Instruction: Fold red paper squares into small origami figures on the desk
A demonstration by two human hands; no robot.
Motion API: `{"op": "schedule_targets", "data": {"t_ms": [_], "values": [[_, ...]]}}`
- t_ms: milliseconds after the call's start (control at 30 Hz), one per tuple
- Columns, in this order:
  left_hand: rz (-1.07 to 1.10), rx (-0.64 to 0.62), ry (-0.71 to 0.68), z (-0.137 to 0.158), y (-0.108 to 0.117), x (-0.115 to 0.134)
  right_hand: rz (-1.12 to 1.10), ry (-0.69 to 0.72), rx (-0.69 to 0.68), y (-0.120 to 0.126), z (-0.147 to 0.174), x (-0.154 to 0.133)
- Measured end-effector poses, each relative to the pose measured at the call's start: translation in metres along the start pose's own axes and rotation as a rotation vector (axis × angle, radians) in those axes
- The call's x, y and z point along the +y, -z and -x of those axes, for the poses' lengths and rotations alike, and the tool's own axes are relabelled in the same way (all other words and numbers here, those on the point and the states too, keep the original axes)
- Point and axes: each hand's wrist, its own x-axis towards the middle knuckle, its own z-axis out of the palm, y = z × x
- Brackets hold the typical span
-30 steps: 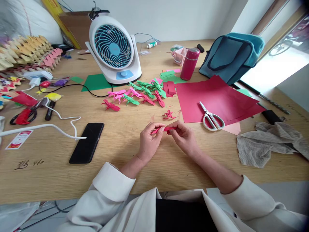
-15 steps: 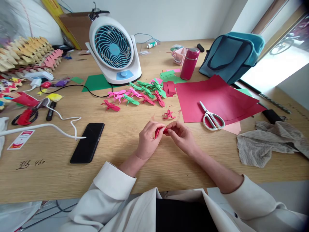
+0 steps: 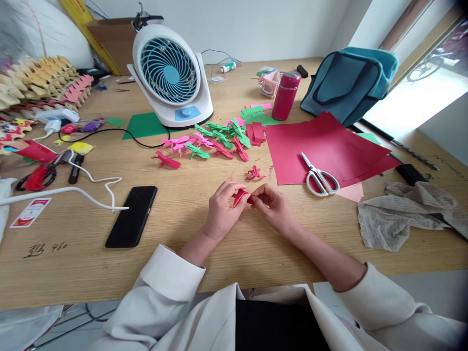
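Note:
A small folded piece of red paper point(image 3: 239, 197) is pinched between my two hands, just above the table. My left hand point(image 3: 224, 209) closes on its left part, thumb and fingers together. My right hand point(image 3: 272, 207) grips the other end with its fingertips, which partly hide it. Just beyond my hands lies a red folded paper figure point(image 3: 255, 172). Further back, several pink, green and red folded paper figures point(image 3: 219, 139) lie in a loose group, with red paper strips point(image 3: 256, 133) beside them.
White-handled scissors point(image 3: 318, 178) rest on large red paper sheets point(image 3: 321, 141) at right, near a grey cloth point(image 3: 395, 214). A black phone point(image 3: 132, 217) lies left. Behind stand a fan point(image 3: 170, 73), a red flask point(image 3: 286, 96) and a blue bag point(image 3: 347, 87).
The red paper between my fingers has tilted slightly, and more of its left part shows. Both hands keep hold of it in nearly the same place.

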Motion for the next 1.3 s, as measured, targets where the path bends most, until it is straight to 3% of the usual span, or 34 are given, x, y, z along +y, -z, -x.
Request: {"op": "schedule_targets", "data": {"t_ms": [167,500,667,833,1000,1300], "values": [[0.103,0.021,0.135,-0.003,0.002,-0.004,-0.091,0.049,-0.097,-0.001,0.001,-0.003],[0.362,0.003,0.387,-0.006,0.004,-0.01,0.011,0.227,-0.13,0.002,0.003,-0.006],[0.531,-0.074,0.52,-0.009,0.005,-0.011,0.083,0.283,-0.179,0.005,0.005,-0.013],[0.764,-0.187,0.655,-0.008,0.001,-0.011,0.168,0.312,-0.138,0.007,0.004,-0.018],[0.913,-0.162,0.778,-0.005,-0.005,-0.009,0.168,0.249,-0.124,0.007,0.002,-0.018],[0.953,-0.106,0.852,-0.004,-0.008,-0.005,-0.044,0.065,-0.116,0.006,-0.002,-0.005]]}}
